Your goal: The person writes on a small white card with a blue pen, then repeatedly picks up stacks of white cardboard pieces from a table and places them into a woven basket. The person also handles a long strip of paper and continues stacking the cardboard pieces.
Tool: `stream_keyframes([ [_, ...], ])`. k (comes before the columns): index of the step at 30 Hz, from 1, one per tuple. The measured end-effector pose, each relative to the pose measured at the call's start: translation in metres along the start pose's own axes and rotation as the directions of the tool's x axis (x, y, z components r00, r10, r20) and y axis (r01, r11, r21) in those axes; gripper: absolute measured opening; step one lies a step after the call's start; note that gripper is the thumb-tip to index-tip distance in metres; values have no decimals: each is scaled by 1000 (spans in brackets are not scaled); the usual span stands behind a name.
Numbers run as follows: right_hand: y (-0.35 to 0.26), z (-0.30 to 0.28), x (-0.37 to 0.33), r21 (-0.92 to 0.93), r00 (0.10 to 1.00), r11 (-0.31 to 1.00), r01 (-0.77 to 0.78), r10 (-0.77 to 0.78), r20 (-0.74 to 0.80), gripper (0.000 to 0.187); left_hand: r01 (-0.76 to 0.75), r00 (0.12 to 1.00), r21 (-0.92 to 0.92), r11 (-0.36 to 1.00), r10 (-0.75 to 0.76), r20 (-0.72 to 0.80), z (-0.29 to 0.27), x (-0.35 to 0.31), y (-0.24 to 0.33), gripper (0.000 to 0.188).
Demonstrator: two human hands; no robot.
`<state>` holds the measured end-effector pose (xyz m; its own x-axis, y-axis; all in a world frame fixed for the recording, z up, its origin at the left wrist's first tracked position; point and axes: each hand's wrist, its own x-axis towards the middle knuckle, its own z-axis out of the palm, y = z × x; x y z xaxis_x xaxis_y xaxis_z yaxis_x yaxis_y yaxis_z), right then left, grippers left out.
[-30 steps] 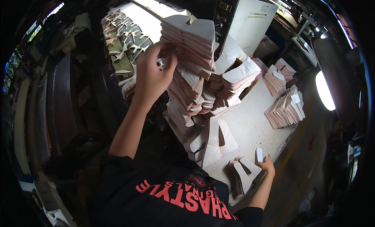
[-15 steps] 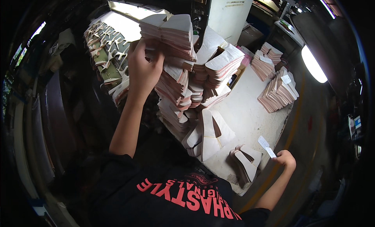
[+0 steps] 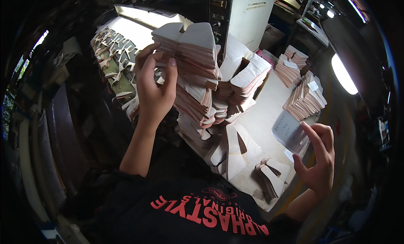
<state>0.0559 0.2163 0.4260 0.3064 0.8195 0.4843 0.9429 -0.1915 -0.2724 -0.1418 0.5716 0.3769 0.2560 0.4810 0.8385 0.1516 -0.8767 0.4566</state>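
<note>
At the top of a tall pile, my left hand (image 3: 155, 84) has its thumb and fingers closed on the near left edge of a banded bundle of V-shaped cut pieces (image 3: 198, 36), white on top with pinkish layered edges. My right hand (image 3: 320, 158) is over the table's right side, thumb and fingers spread. Just off its fingertips is a greyish card with handwriting (image 3: 288, 132), slightly blurred; whether a finger touches it I cannot tell. A small white label (image 3: 289, 155) shows beside the thumb.
More stacks of cut pieces (image 3: 244, 78) crowd the white table (image 3: 269, 105). Two banded bundles, one larger (image 3: 237, 153) and one smaller (image 3: 272, 174), are near its front edge. Labelled stacks (image 3: 305, 101) stand at the right. A lit lamp (image 3: 343, 73) hangs right; a rack of pieces (image 3: 115, 63) is left.
My right hand has moved up and inward over the table, its fingers opening from the cards it held. The greyish card now shows flat before it. My left hand stays at the bundle, its grip shifted slightly.
</note>
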Motion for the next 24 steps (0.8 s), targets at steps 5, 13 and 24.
stream_keyframes([
  [5,-57,29,83,-16,972,978,208,-208,-107,77,15,996,-74,997,-9,83,-10,4,0,17],
  [13,-87,65,179,-19,933,933,359,-359,-11,68,36,991,-239,970,-5,130,-12,18,-6,8],
  [24,-95,86,208,56,946,945,323,-324,17,64,19,995,-385,923,21,98,-31,37,-25,11],
])
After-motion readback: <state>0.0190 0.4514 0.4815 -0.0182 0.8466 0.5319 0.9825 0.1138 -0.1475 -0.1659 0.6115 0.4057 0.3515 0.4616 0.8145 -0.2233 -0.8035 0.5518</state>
